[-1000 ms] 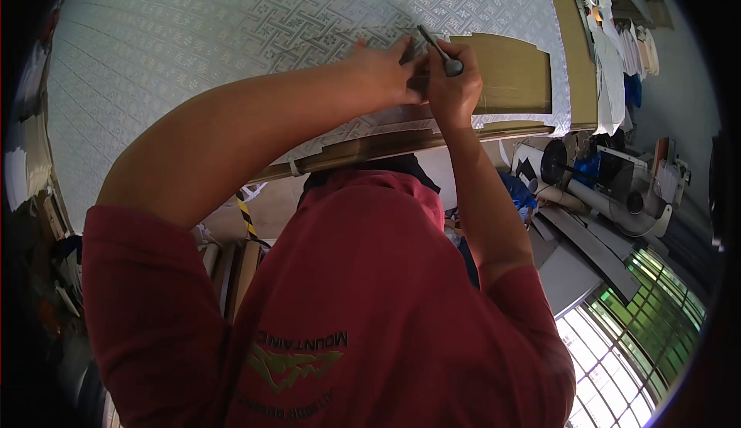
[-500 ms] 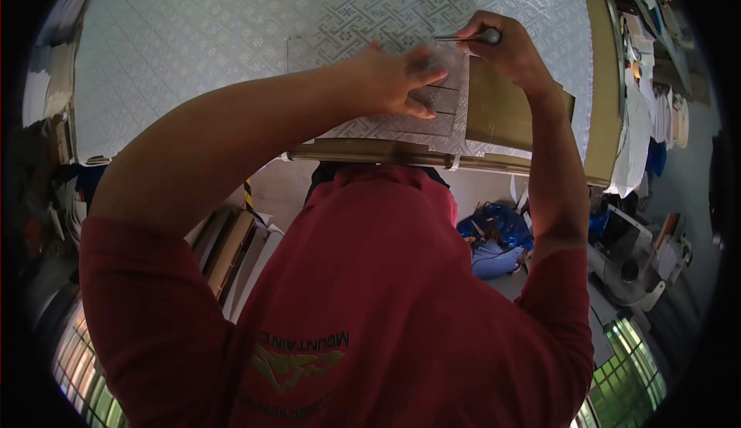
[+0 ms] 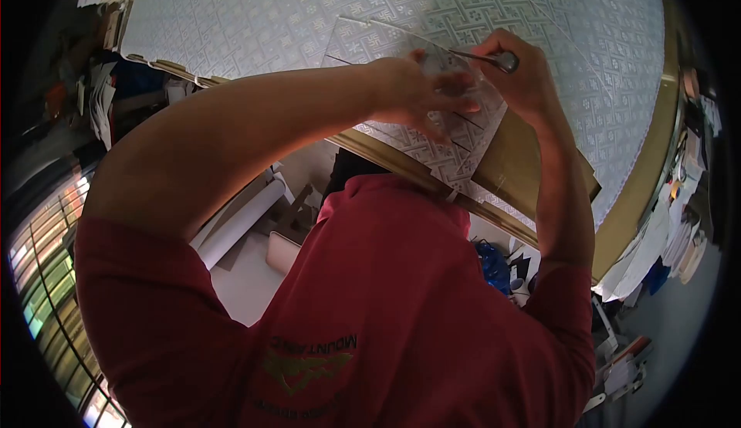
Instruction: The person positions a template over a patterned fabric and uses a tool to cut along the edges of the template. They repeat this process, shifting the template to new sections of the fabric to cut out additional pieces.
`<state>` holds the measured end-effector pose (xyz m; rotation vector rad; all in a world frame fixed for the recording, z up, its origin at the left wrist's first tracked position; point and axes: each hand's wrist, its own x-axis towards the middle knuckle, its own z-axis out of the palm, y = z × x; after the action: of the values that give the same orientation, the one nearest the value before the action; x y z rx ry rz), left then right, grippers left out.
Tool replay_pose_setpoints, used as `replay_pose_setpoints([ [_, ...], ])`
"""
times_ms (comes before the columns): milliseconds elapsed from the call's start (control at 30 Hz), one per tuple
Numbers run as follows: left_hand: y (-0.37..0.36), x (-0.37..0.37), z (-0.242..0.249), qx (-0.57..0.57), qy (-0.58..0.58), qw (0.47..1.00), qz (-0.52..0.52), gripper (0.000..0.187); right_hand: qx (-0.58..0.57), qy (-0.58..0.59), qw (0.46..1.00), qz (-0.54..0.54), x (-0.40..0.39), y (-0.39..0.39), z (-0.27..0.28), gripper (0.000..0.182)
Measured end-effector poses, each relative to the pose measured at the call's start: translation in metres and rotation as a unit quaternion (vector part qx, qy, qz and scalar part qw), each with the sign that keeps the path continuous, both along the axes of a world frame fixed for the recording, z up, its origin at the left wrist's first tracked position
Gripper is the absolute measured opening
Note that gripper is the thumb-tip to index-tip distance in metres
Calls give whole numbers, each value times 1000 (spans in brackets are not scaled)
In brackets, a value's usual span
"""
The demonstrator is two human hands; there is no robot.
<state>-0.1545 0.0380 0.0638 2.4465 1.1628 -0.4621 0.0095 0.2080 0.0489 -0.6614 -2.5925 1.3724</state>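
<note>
Fabric [image 3: 255, 19], pale and woven with a key pattern, lies limp across the table [image 3: 641, 196]. At twelve o'clock the left hand [image 3: 421, 92] presses flat a clear stiff template [image 3: 432, 131]; at one o'clock the right hand [image 3: 525, 81] is clamped on a slim metal tool [image 3: 494, 59]. That template looks light and slippery, best pinned from above.

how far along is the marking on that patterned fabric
Done: the clear template lies on the patterned fabric, with cardboard beside it. In hand: the left hand presses the template flat while the right hand holds a thin metal tool at its edge. Finished lines on the fabric cannot be made out.
</note>
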Motion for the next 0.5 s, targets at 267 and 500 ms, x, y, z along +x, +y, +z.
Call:
replay_pose_setpoints([
  [267,0,10,-26,-58,-27,991,119,68,-47,85,992,76,-92,-27,-14,14],
  [500,3,12,-25,-78,-82,976,186,82,-58,66,992,93,-105,-27,-25,16],
])
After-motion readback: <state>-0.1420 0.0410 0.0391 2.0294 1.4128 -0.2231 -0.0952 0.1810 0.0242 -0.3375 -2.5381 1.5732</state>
